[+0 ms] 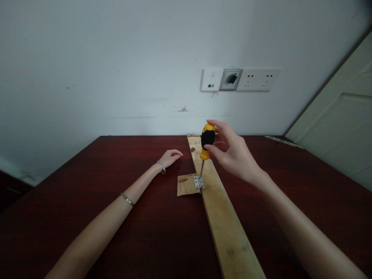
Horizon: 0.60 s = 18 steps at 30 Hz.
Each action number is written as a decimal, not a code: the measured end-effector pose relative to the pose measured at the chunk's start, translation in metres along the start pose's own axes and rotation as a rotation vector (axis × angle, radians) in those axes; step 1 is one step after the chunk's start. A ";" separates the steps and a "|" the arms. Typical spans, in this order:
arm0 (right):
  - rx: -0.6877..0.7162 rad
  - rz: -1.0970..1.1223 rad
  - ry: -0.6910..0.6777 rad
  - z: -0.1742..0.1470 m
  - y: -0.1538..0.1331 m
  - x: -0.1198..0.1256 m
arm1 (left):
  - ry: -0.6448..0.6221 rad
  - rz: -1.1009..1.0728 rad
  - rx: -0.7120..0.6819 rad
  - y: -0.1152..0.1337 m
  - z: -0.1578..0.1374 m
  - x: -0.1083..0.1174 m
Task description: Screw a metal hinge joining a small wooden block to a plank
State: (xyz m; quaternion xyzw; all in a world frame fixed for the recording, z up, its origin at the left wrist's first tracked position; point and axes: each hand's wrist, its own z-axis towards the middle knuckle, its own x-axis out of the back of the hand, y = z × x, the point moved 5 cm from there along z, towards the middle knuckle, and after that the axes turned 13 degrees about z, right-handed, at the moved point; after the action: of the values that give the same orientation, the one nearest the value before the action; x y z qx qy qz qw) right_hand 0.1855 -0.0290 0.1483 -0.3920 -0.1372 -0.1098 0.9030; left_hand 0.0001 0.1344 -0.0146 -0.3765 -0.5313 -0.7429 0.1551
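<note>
My right hand (229, 149) grips a yellow and black screwdriver (208, 138) by its handle, thumb and fingers around it. Its shaft points down, slightly tilted, and the tip meets a small silver hinge (198, 182). One leaf of the hinge lies on a long wooden board (223, 217), the other on a small square wood piece (186, 186) at the board's left side. To the left of the board, my left hand (171, 157) rests on the table, fingers loosely bent and holding nothing. It is apart from the wood.
The dark red-brown table (139, 232) reaches a white wall (130, 69). Wall sockets (257, 80) and a black plug (232, 78) sit above the table. A pale door (343, 112) stands at the right, and a thin printed strip (283, 142) lies near the back right edge.
</note>
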 end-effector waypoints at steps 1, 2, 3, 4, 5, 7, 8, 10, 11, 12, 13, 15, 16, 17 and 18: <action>0.002 0.002 -0.009 0.000 0.000 0.000 | 0.002 -0.001 -0.002 0.000 0.000 0.000; 0.002 0.005 -0.019 0.000 0.000 -0.001 | 0.004 -0.001 -0.004 0.001 0.000 0.000; 0.002 0.010 -0.029 0.000 0.000 -0.001 | 0.005 -0.001 -0.006 0.001 0.000 0.001; -0.001 0.015 -0.038 0.000 0.000 -0.001 | 0.005 -0.001 -0.006 0.001 0.000 0.001; -0.005 0.021 -0.048 -0.001 0.001 -0.002 | 0.004 0.000 -0.007 0.001 0.000 0.001; -0.013 0.032 -0.068 -0.001 0.003 -0.003 | 0.004 0.002 -0.006 0.000 0.000 0.001; -0.015 0.035 -0.079 -0.001 0.004 -0.003 | 0.004 0.002 -0.005 0.000 0.000 0.001; -0.008 0.034 -0.098 -0.001 0.004 -0.004 | 0.007 0.003 -0.003 0.000 0.000 0.000; 0.001 0.031 -0.106 -0.001 0.004 -0.004 | 0.008 0.003 -0.002 -0.001 0.000 0.000; 0.011 0.028 -0.111 -0.001 0.003 -0.003 | 0.008 0.002 -0.001 -0.001 0.000 0.000; 0.023 0.024 -0.116 -0.001 0.002 -0.003 | 0.008 0.002 -0.001 -0.001 0.000 0.000; 0.050 0.011 -0.125 -0.001 -0.001 -0.001 | 0.007 0.000 -0.002 -0.001 0.000 0.000; 0.064 0.002 -0.127 -0.001 -0.003 0.000 | 0.006 0.000 -0.003 0.000 0.000 0.000; 0.075 -0.010 -0.126 -0.001 -0.005 0.001 | 0.006 -0.001 -0.004 0.000 0.000 0.000; 0.081 -0.022 -0.122 0.000 -0.007 0.001 | 0.005 -0.001 -0.005 0.000 -0.001 0.000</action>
State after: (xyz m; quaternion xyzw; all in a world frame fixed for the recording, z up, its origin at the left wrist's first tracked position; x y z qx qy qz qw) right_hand 0.1845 -0.0339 0.1529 -0.3597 -0.2007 -0.0900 0.9068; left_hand -0.0001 0.1339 -0.0143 -0.3746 -0.5291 -0.7454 0.1551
